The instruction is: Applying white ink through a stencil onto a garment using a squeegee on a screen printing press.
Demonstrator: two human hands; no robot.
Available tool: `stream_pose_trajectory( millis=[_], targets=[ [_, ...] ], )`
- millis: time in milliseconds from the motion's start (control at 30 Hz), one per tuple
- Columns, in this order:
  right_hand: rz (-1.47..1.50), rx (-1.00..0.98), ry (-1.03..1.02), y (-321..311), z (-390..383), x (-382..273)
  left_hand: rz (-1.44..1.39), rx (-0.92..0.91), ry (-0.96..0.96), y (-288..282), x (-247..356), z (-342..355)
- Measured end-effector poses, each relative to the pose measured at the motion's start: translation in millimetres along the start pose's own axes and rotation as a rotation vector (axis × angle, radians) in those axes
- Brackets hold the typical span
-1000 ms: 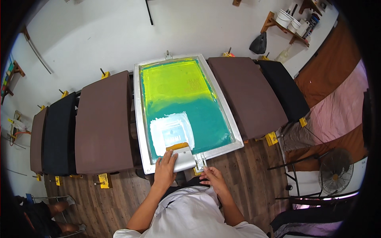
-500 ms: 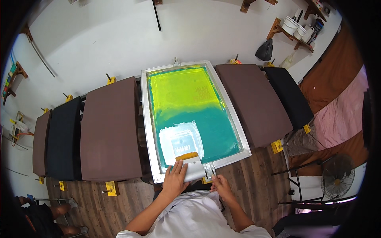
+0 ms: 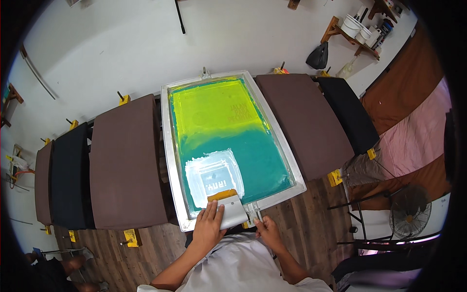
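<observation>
A screen printing frame (image 3: 293, 162) with a silver metal border lies before me. Its mesh is teal, with yellow-green ink (image 3: 209, 109) over the far part and a patch of white ink (image 3: 194, 182) at the near left. On the near edge rests a squeegee (image 3: 235, 210) with a metal holder and an amber blade, tilted against the white patch. My left hand (image 3: 209, 225) lies over the holder and grips it, fingers extended across its top. Beside it, my right hand (image 3: 269, 233) is closed at the metal clamp (image 3: 253, 211) on the frame's near edge; the fingers partly hide its lever.
Brown padded boards (image 3: 125, 163) and black ones (image 3: 72, 177) flank the frame, with yellow blocks (image 3: 131, 238) at their ends. A fan (image 3: 410, 211) stands at the right. White tubs (image 3: 351, 26) sit on a wall shelf. At the lower left, another person's legs show.
The view has turned slightly, so most of the scene sits a little further left. Both hands keep their places at the squeegee and the clamp.
</observation>
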State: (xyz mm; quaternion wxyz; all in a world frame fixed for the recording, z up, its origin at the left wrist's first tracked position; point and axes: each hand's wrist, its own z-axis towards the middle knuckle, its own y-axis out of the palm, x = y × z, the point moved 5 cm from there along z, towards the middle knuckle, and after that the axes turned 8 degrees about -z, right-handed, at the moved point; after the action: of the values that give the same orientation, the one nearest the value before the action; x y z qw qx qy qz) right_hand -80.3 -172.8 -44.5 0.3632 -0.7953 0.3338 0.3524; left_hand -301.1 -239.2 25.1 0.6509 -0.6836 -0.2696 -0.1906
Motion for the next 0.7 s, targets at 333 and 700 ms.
stream_pose_trajectory(
  millis=[333, 700],
  targets=[
    [-0.253, 0.152, -0.199, 2.1, 3.2, 2.6, 0.007, 0.004, -0.023, -3.0, 4.5, -2.2],
    [-0.259, 0.177, -0.203, -3.4, -3.5, -20.4, 0.01, -0.008, -0.056, -3.7, 4.6, -3.1]
  ],
)
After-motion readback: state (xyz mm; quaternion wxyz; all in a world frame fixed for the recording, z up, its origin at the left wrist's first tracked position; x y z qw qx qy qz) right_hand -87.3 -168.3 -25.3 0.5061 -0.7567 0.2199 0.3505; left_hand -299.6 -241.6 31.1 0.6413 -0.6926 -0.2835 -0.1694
